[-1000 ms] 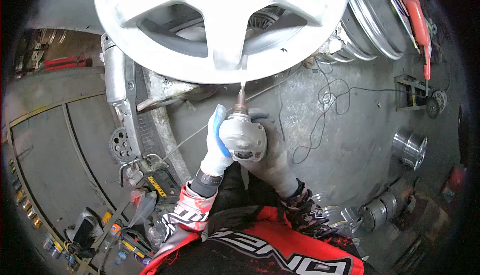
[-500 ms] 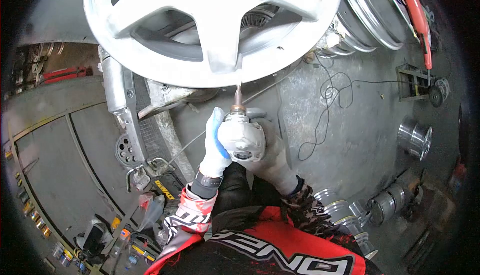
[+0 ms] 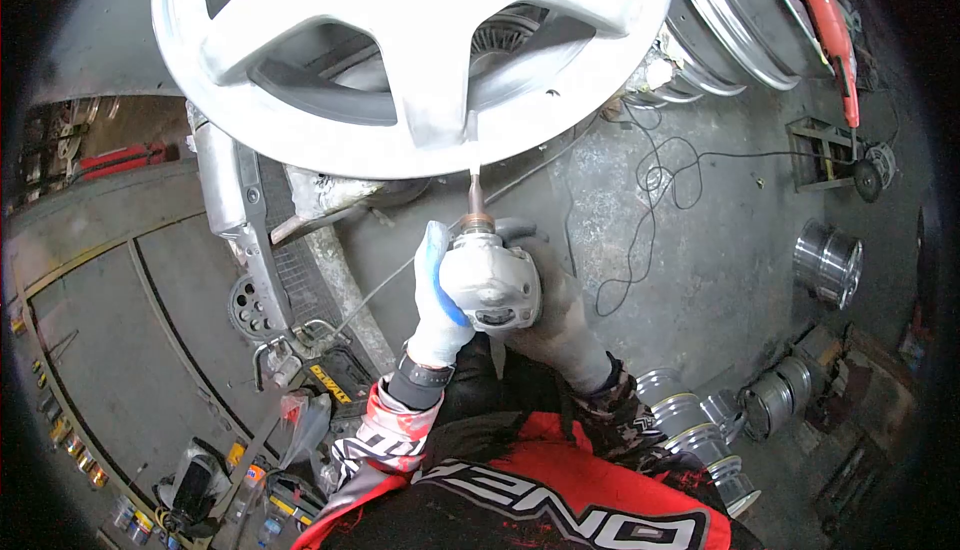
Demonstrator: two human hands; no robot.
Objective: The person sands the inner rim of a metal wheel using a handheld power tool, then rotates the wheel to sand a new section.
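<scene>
A die grinder [image 3: 490, 280] with a white-grey body and a copper-coloured nose is held between both my hands, pointing away from me. My left hand [image 3: 437, 300], in a white and blue glove, is closed along its left side. Around its right side wraps my right hand [image 3: 560, 315] in a dusty grey glove, partly hidden behind the body. The slim tip overlaps the lower lip of a large silver-white alloy wheel [image 3: 430, 115], right at the foot of a spoke. That wheel faces me at the top of the view.
More rims [image 3: 745, 20] stand at the upper right beside a red power tool [image 3: 830, 35]. A black cord [image 3: 655, 210] loops over the floor. A metal arm [image 3: 225, 185] is left of the wheel; a DeWalt case [image 3: 330, 382] lies lower left. Polished rims [image 3: 690, 430] lie lower right.
The wheel has shifted slightly left in view. My hands and the grinder appear slightly lower and to the right, still gripping, with the tip still at the wheel's lower lip.
</scene>
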